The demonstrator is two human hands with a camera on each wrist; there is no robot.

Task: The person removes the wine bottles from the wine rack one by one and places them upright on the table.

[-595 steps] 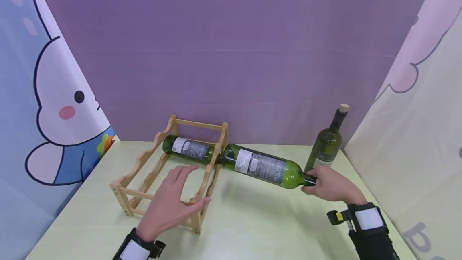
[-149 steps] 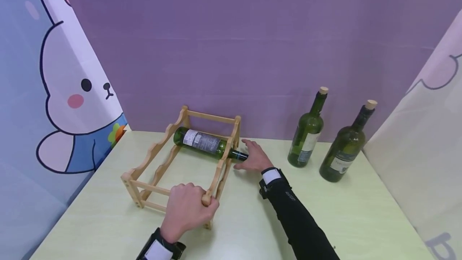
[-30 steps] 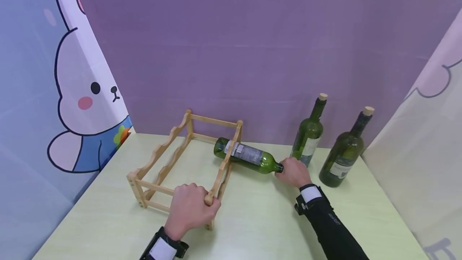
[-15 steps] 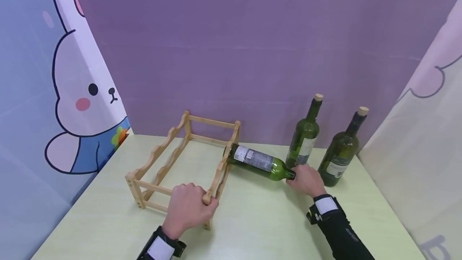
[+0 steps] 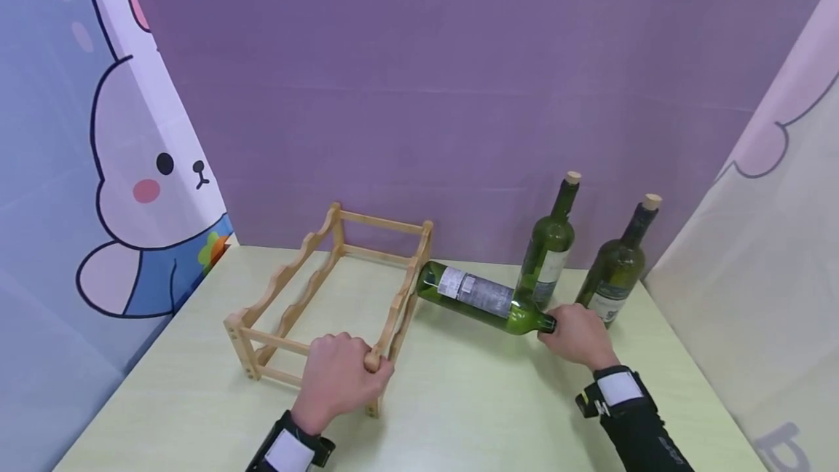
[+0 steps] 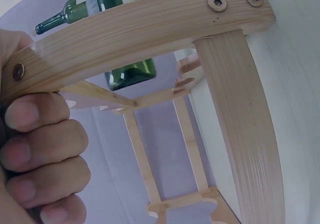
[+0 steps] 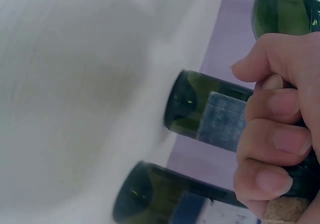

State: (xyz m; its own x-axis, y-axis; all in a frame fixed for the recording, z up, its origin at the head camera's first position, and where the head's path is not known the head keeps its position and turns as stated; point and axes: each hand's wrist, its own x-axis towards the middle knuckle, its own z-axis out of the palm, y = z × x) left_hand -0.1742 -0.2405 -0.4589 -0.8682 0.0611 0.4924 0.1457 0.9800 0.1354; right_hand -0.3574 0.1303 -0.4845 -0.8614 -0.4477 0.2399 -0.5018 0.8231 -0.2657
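A light wooden wine rack with wavy rails stands on the left of the table. My left hand grips its near right corner; in the left wrist view the fingers curl under the top rail. My right hand holds a green wine bottle by the neck, bottle lying nearly level, its base right at the rack's right side rail. A cork shows at the bottle's mouth in the right wrist view. No bottle lies in the rack's wavy rests.
Two corked green bottles, one nearer the back and one further right, stand upright behind my right hand. A purple backdrop closes off the pale table at the back, with printed cloths on both sides.
Five seconds ago the bottle lay in the rack; my right hand has since drawn it rightward by the neck, out past the side rail. The left hand keeps its grip on the rack.
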